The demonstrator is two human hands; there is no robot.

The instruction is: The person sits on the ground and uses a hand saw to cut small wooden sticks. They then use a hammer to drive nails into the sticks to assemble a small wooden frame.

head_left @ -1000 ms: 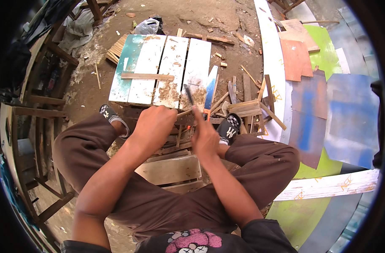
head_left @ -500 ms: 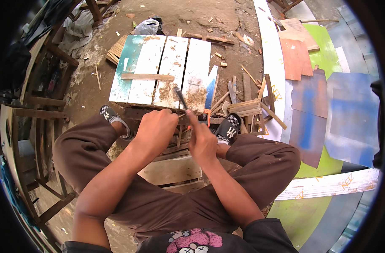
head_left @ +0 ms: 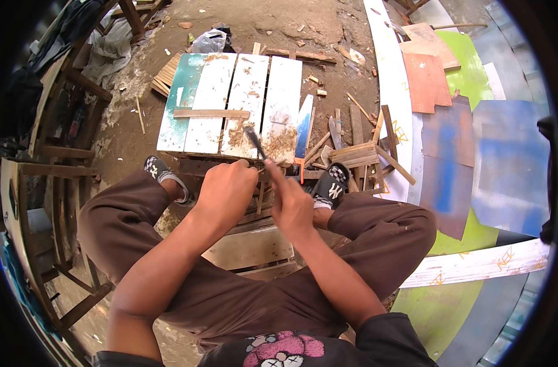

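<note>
My right hand (head_left: 293, 208) is closed round the handle of a dark hammer (head_left: 255, 140), its index finger stretched along the grip. The hammer's head end points away from me, over the near part of a low bench (head_left: 242, 82) with white and teal boards. Just left of it, my left hand (head_left: 225, 191) is closed in front of the bench's near edge. Whatever its fingers grip is hidden behind the knuckles. A thin wooden strip (head_left: 211, 114) lies across the bench boards, with wood shavings (head_left: 239, 136) scattered beside it.
A handsaw (head_left: 304, 128) with a blue-and-white blade and orange handle leans at the bench's right. Wood offcuts (head_left: 358, 154) are piled by my right foot. Painted sheets (head_left: 444, 171) and a long white board (head_left: 392, 92) lie further right. Wooden frames (head_left: 59, 168) stand at left.
The hammer's head end has shifted slightly left, and my right index finger has moved with it. My left hand stays almost where it was. The whole view has tilted a little.
</note>
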